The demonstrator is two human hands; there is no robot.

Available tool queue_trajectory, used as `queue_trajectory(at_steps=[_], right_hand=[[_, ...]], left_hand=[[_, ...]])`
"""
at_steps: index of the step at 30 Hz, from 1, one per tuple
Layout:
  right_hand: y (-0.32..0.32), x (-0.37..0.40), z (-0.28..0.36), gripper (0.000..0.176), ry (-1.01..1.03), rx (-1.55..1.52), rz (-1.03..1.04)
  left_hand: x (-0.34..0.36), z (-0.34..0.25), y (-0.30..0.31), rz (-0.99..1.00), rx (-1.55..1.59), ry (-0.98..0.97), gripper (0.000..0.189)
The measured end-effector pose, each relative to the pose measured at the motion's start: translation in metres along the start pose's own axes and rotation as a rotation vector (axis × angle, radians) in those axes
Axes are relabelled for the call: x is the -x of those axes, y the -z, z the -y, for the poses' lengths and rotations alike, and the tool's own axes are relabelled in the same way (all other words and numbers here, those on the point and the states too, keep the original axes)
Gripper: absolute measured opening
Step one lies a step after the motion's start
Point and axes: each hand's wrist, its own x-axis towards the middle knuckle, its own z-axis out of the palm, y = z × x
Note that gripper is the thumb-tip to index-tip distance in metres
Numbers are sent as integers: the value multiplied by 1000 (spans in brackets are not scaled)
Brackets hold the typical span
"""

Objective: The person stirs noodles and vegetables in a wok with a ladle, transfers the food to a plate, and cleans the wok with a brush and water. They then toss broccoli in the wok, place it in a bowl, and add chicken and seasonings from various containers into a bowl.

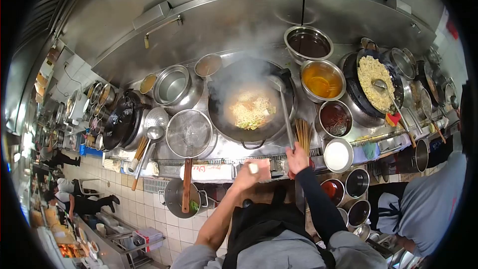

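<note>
Steam rises from a large black wok [224, 119] in front of me, where pale noodles [249, 107] lie with green vegetable pieces. My right hand [298, 159] is wrapped round the handle of a long metal ladle [287, 114]. The ladle slants up over the wok's right side, its head softened by steam at the back rim. Below the wok, at the counter's front edge, my left hand [244, 177] is closed on a pink cloth [262, 168]. A small white patch shows at its fingers.
A wire strainer [189, 133] lies left of the wok, its wooden handle jutting past the counter. Bowls of dark liquid [308, 43], orange liquid [322, 80] and white powder [338, 155] stand right. Another wok [352, 82] holds pale food. A person [423, 197] stands at right.
</note>
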Motion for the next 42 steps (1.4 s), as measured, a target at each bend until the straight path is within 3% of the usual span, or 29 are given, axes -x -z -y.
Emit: queue_trajectory(at_steps=[2, 3, 4, 5, 6, 7, 8, 9, 10, 12, 14, 15, 17, 18, 20, 22, 26, 28, 31, 34, 35, 38, 40, 41, 42], right_hand=[[-33, -9, -18, 25, 169, 145, -89], [-16, -3, 18, 21, -345, -344, 296], [-7, -10, 26, 20, -380, -444, 342], [3, -17, 29, 19, -415, -541, 389], [10, -20, 35, 18, -449, -636, 436], [10, -15, 54, 20, -394, -553, 339], [-5, -22, 47, 19, -123, -316, 125], [-30, -37, 30, 19, 151, -77, -87], [-51, -53, 16, 19, 430, 166, -301], [-61, -73, 30, 25, -29, -105, 31], [-51, -68, 75, 26, -277, -328, 279], [-45, -64, 81, 25, -277, -211, 385], [-35, -53, 49, 23, 120, 128, 357], [-26, -47, 32, 23, 319, 300, 339], [15, -20, 31, 27, 242, 528, 350], [44, 0, 12, 35, 371, 584, 162], [56, 43, 25, 39, 141, 615, 131], [41, 66, 43, 34, 98, 457, 26], [25, 87, 89, 26, 98, 181, -55], [10, 86, 55, 29, 195, 152, -69], [6, 86, 41, 29, 190, 124, -59], [7, 91, 39, 28, 26, -7, 8], [22, 112, 92, 26, -82, -48, 0], [25, 118, 83, 34, -115, -34, 5], [28, 119, 81, 36, -14, 44, -14]], left_hand=[[36, -23, 44, -36, 499, 190, 37], [51, -13, 63, -128, 584, 286, 37], [69, 9, 85, -225, 664, 379, 37], [81, 51, 102, -399, 642, 337, 35], [100, 38, 133, -517, 513, 313, 31], [119, 13, 162, -633, 390, 378, 35], [126, 105, 177, -603, 90, 368, 46], [140, 89, 203, -534, -55, 426, 59], [148, 161, 214, -488, -233, 334, 60], [152, 184, 237, -270, 479, 490, 57], [156, 196, 239, -229, 841, 531, 54], [155, 195, 236, -190, 1046, 519, 53], [152, 186, 226, -137, 1378, 477, 61], [147, 170, 223, -134, 1458, 452, 51], [135, 198, 212, -20, 1485, 304, 47], [132, 168, 208, -166, 1227, 263, 40], [129, 134, 209, -383, 1078, 225, 27], [124, 118, 230, -341, 845, 231, 36], [110, 76, 251, -403, 176, 45, 48], [93, 64, 250, -452, -378, 29, 50], [91, 65, 252, -449, -377, -45, 47], [107, 39, 263, -331, 230, 157, 48], [107, 106, 238, -298, 598, 186, 38], [113, 127, 231, -281, 750, 235, 36], [118, 147, 223, -264, 902, 286, 33]])
